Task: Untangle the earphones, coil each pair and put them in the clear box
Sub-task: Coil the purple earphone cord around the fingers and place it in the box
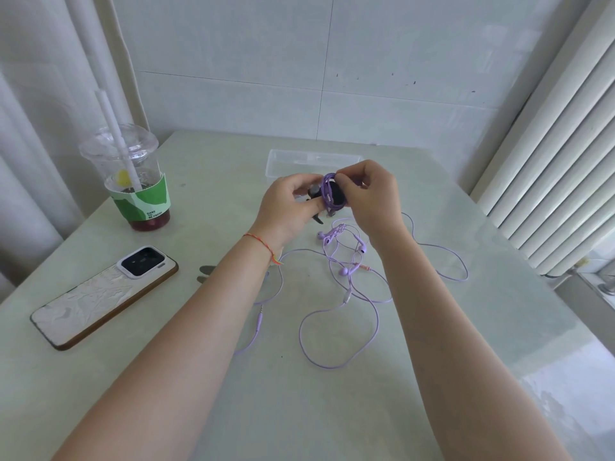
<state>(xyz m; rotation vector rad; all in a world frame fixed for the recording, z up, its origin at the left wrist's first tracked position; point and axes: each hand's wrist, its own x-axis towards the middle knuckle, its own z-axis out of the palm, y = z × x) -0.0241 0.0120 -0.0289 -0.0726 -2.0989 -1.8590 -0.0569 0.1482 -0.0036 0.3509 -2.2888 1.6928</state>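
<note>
Hands are up over the table w/ one pair mid-coil: the left hand (289, 207) is curled round a small dark purple coil (329, 191) plus something black, maybe a clip or holder, can't tell exactly. The right hand (369, 197) pinches the top of that same bundle w/ thumb and forefinger, prob. tucking the last wrap. So both hands are closed on the coil, which is held off the table just in front of the clear box (312, 161).

Progress, as I'd judge it: approx. halfway at best. One pair is nearly coiled but not yet boxed. The box sits at the far side of the table (432, 377), lid off, and I can't make out anything inside.

Still to do: the light purple earphones (346, 271) lie loose on the table below the hands, cords looping and crossing, buds bunched near the middle, one jack out toward the left forearm. Looks like more than one pair there, hard to count. Those need separating, coiling, then boxing.

Off to the left: a phone (103, 294) face down and an iced drink cup (133, 181) w/ straw, well apart from the work.
</note>
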